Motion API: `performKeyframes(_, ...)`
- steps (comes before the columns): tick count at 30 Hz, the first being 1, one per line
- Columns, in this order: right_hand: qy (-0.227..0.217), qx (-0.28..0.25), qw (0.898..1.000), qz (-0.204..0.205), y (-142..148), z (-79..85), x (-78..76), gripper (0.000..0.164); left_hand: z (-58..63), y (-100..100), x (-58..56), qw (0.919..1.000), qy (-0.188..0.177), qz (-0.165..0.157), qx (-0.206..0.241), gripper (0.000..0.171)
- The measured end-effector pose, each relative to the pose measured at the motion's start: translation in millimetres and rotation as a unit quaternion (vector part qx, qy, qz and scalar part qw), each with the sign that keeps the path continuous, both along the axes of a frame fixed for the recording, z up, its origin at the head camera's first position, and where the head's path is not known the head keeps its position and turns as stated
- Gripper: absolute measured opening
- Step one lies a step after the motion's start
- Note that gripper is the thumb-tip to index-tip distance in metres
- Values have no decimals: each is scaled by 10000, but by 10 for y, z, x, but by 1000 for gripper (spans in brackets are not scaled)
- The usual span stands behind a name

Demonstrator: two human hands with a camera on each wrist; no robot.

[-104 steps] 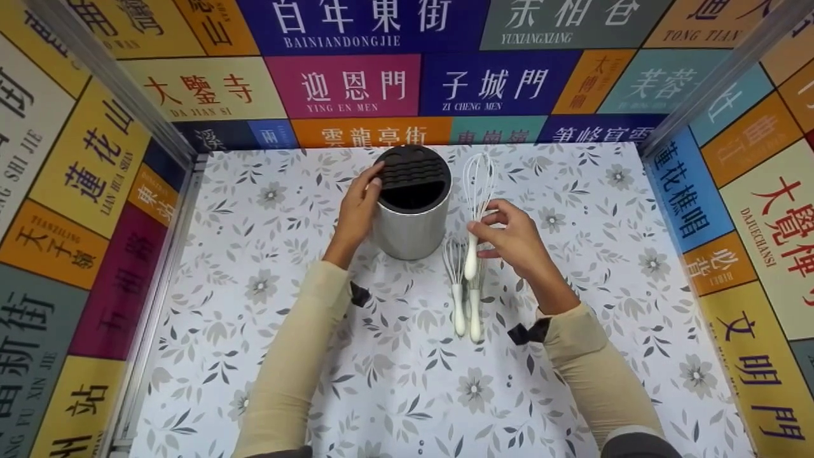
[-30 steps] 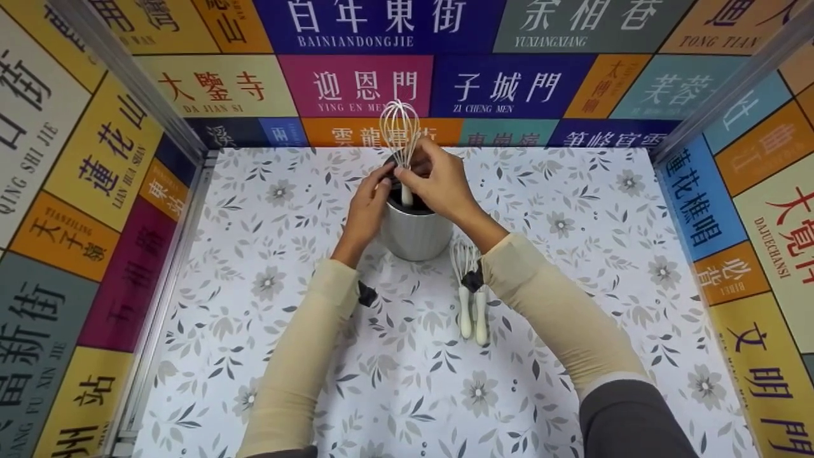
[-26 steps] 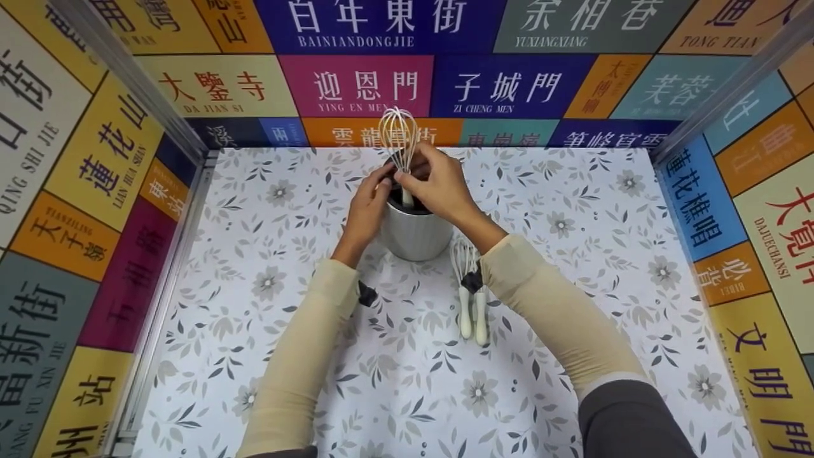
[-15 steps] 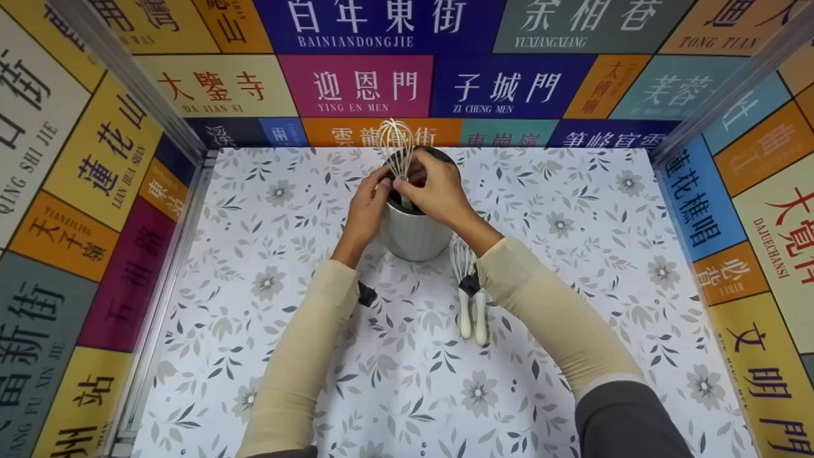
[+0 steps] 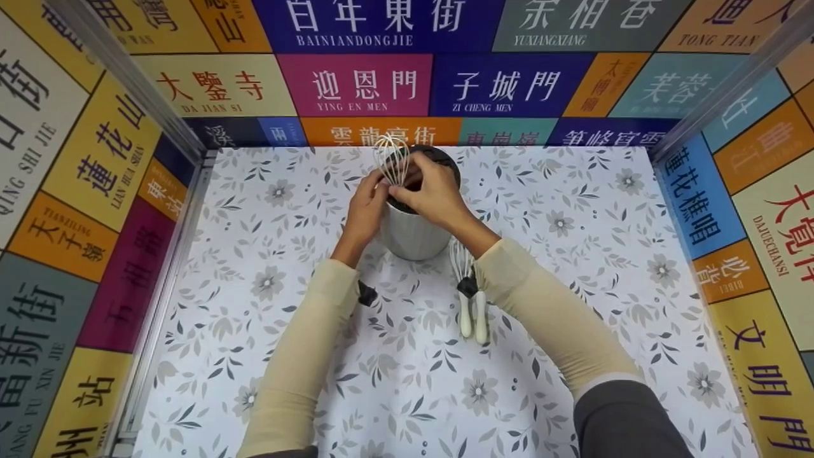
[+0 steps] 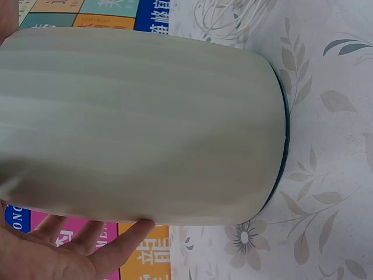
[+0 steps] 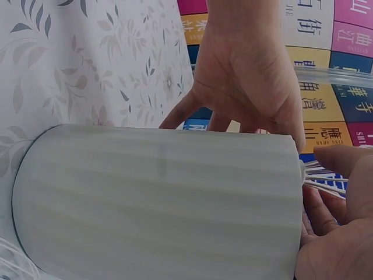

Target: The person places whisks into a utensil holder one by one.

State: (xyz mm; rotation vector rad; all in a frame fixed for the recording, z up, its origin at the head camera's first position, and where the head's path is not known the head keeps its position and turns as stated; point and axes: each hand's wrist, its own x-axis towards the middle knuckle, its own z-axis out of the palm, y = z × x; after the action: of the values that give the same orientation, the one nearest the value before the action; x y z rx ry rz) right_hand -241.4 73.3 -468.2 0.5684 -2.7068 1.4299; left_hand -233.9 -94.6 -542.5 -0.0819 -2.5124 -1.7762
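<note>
A grey cylindrical holder (image 5: 416, 238) with a black slotted top stands upright on the table. My left hand (image 5: 365, 202) holds its left side near the rim, fingers spread along the wall in the left wrist view. My right hand (image 5: 439, 191) pinches a whisk (image 5: 390, 156) by the lower wires, its loop up and leaning left above the holder's opening. The handle is hidden behind my fingers and inside the holder. Two more whisks lie side by side, one with a white handle (image 5: 466, 318), the other with a cream handle (image 5: 481, 323).
The table is covered with a flower-patterned cloth (image 5: 407, 381). Panels with printed characters (image 5: 356, 83) close it in at the back and both sides. My right sleeve (image 5: 540, 292) passes just beside the two lying whisks.
The whisk has gone from the right of the holder to over its opening, handle down, and has sunk steadily lower. My left hand stays on the holder.
</note>
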Motion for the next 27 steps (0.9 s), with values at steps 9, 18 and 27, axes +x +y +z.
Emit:
performKeyframes(9,-34,199,9998,-41,15,-1,12,42,5,10,0,10000,17,13,10,41)
performKeyframes(18,-102,344,9992,-152,8,28,32,50,1,13,-10,10000,-42,48,70,40)
performKeyframes(27,-35,493,9986,-173,-4,34,49,55,9,1,3,10000,-39,26,-22,40)
